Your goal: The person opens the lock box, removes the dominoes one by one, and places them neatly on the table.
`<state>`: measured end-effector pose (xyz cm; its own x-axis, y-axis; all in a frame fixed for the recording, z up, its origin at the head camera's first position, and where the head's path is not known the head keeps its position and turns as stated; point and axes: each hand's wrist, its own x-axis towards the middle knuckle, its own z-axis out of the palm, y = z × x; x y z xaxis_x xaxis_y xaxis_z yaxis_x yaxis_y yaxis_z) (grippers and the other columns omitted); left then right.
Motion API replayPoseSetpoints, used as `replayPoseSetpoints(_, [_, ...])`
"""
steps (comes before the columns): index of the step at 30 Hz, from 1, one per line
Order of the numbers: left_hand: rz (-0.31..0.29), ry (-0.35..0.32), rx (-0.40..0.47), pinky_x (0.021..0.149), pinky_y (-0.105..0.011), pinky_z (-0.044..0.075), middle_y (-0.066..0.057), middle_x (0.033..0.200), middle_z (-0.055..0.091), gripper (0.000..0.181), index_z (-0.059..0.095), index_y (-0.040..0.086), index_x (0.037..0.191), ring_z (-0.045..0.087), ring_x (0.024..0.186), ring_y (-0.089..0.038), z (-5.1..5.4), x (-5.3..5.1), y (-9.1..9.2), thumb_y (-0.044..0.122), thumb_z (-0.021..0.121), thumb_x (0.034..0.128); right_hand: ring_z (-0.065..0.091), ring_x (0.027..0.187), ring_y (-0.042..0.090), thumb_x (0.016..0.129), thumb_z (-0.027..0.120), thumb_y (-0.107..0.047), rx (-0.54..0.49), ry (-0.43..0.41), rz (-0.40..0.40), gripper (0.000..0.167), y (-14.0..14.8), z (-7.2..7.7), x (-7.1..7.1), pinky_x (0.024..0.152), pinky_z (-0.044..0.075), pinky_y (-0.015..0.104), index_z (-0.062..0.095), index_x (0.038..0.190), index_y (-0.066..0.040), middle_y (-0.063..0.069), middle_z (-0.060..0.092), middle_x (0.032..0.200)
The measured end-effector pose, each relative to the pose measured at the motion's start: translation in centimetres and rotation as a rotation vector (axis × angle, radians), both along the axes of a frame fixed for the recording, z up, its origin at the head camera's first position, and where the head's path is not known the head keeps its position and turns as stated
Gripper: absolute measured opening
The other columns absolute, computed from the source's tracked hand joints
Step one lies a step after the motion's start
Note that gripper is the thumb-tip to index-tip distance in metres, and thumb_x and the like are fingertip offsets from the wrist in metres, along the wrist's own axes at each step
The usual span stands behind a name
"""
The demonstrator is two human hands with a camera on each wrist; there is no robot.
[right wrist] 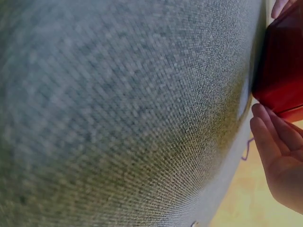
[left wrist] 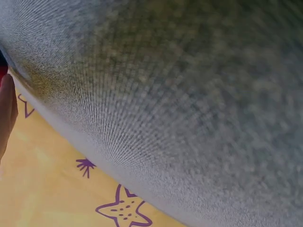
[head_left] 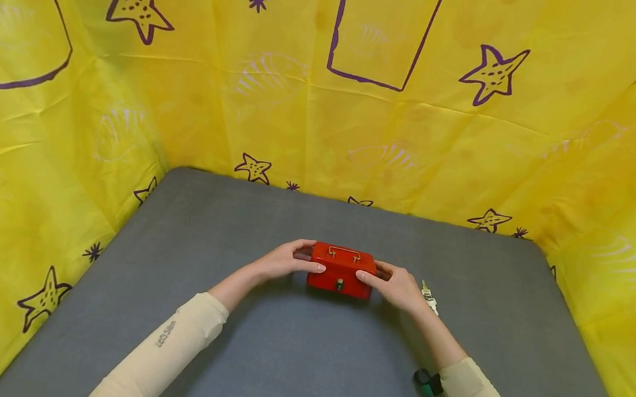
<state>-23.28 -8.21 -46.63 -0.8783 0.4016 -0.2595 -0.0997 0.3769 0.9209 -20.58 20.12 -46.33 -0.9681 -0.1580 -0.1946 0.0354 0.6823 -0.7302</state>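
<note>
L hand (head_left: 286, 261), R hand (head_left: 400, 287) clamped on red box (head_left: 340, 274); keys (head_left: 428, 296), blk-grn item (head_left: 426, 385) nr R arm (head_left: 438, 336).

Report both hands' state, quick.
Left hand: holding the red box by its left end, thumb on the front.
Right hand: holding the same box by its right end, thumb on the front.

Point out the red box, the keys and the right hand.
Red box (head_left: 341, 271): head view, middle of the front face.
Keys (head_left: 428, 297): head view, middle of the bunch.
Right hand (head_left: 399, 289): head view, near the thumb's base.
</note>
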Motion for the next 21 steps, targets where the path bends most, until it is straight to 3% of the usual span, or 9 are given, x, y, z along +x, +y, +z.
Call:
replayPoseSetpoints(7, [0.016,-0.073,0.109,0.107,-0.046,0.037,-0.012,0.144,0.046,0.076,0.038,0.007,0.145,0.044,0.131,-0.027,-0.3,-0.34,0.27,0.034,0.074,0.0843,0.056,0.117,0.031,0.085,0.063,-0.061,0.002,0.003,-0.006,0.078,0.14,-0.19,-0.42,0.094,0.046,0.048,0.053,0.139,-0.005,0.016,0.061,0.13])
replayPoseSetpoints(13, [0.027,-0.118,0.171,0.106,-0.044,0.04,-0.013,0.144,0.046,0.075,0.037,0.006,0.144,0.045,0.129,-0.028,-0.49,-0.43,0.35,0.031,0.075,0.0841,0.057,0.117,0.031,0.086,0.063,-0.06,0.003,0.004,-0.011,0.076,0.07,-0.28,-0.44,0.094,0.046,0.048,0.055,0.138,-0.005,0.016,0.061,0.129])
replayPoseSetpoints(21, [0.03,-0.148,0.19,0.105,-0.043,0.041,-0.017,0.145,0.043,0.075,0.035,0.004,0.144,0.047,0.128,-0.031,-0.3,-0.47,0.44,0.029,0.074,0.0853,0.055,0.119,0.033,0.087,0.061,-0.061,0.003,-0.018,0.001,0.079,-0.02,0.18,-0.16,0.096,0.045,0.05,0.051,0.14,-0.003,0.018,0.058,0.133])
